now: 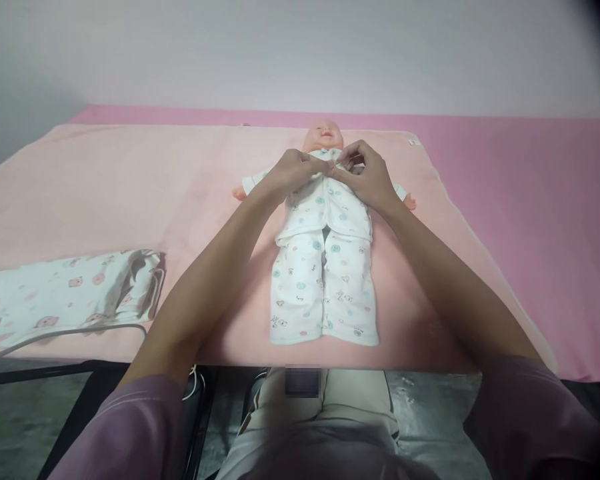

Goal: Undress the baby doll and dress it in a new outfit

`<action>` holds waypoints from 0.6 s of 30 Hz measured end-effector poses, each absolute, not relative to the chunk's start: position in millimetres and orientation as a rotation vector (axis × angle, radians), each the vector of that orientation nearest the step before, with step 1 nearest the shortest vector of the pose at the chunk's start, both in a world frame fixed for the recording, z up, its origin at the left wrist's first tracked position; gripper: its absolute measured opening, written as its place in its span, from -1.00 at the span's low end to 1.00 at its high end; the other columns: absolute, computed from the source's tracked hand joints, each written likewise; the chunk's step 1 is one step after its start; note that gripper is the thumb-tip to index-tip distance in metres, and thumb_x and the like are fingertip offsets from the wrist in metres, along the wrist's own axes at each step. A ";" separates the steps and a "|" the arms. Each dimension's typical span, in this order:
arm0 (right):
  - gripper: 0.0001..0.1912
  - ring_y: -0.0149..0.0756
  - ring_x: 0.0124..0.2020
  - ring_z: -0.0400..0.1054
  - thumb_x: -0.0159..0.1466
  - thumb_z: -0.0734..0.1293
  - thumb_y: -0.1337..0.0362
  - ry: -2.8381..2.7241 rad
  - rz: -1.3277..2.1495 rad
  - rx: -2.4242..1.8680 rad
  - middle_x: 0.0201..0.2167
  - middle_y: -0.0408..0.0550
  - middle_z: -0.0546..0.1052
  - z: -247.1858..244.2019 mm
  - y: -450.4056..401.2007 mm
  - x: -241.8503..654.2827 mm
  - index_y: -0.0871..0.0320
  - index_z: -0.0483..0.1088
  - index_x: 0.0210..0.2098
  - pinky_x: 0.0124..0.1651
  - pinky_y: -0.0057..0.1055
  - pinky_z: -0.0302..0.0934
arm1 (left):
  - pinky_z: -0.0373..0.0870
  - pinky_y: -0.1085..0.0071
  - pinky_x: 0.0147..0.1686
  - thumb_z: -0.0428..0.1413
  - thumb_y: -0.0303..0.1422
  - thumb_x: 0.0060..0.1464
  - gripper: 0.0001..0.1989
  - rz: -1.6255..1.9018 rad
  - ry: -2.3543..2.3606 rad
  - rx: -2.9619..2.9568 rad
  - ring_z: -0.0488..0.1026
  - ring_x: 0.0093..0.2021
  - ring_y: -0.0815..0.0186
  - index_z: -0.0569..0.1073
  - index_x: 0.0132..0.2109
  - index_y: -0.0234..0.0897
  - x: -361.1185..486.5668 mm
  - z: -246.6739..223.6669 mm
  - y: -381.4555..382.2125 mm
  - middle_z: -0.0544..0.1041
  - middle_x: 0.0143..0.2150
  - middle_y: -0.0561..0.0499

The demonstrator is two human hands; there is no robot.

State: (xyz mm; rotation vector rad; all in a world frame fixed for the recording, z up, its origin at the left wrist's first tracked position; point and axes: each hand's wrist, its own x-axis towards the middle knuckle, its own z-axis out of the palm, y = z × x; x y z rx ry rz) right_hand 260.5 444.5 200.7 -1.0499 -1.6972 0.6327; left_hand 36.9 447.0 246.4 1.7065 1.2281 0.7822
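A baby doll [325, 135] lies on its back on a pink blanket [195, 193], its head toward the far edge. It wears a white printed jacket [307, 207] and matching trousers [300, 287]. My left hand [300, 168] pinches the jacket front just below the collar. Beside it, fingertips nearly meeting, my right hand [365, 175] pinches the other side of the front opening. Below my hands the front edges lie together down the chest and part at the hem. The doll's hands stick out of the sleeves at both sides.
A folded white printed cloth [75, 287] lies at the near left of the blanket, with a pale cable [80, 330] across its front. A darker pink cover [540, 220] shows on the right and along the back. Behind stands a pale wall [300, 53].
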 end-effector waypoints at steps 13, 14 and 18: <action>-0.27 -0.03 0.01 0.35 0.17 0.37 -0.72 -1.873 0.645 -1.242 -0.11 -0.09 0.66 223.4 429.8 258.2 -0.21 0.44 -0.30 0.18 0.02 0.37 | 0.30 0.01 -0.26 0.42 0.04 -0.11 -0.64 0.791 1.312 1.650 0.50 -0.22 -0.07 0.42 -0.52 0.10 40.1 236.8 458.0 0.26 -0.66 -0.05; -0.28 -0.02 0.04 0.35 0.15 0.38 -0.71 -1.863 0.664 -1.260 -0.12 -0.10 0.67 224.0 429.3 257.8 -0.23 0.44 -0.29 0.17 0.02 0.36 | 0.30 0.01 -0.25 0.43 0.02 -0.13 -0.65 0.799 1.333 1.639 0.50 -0.23 -0.06 0.42 -0.53 0.11 40.5 236.5 459.4 0.26 -0.67 -0.04; -0.40 -0.04 0.03 0.37 0.24 0.42 -0.58 -1.856 0.731 -1.188 -0.10 -0.14 0.65 221.2 431.5 261.0 -0.22 0.43 -0.27 0.15 -0.03 0.36 | 0.31 0.00 -0.22 0.47 -0.05 -0.19 -0.56 0.852 1.385 1.591 0.48 -0.30 0.00 0.33 -0.57 0.05 42.5 236.0 461.3 0.26 -0.66 0.00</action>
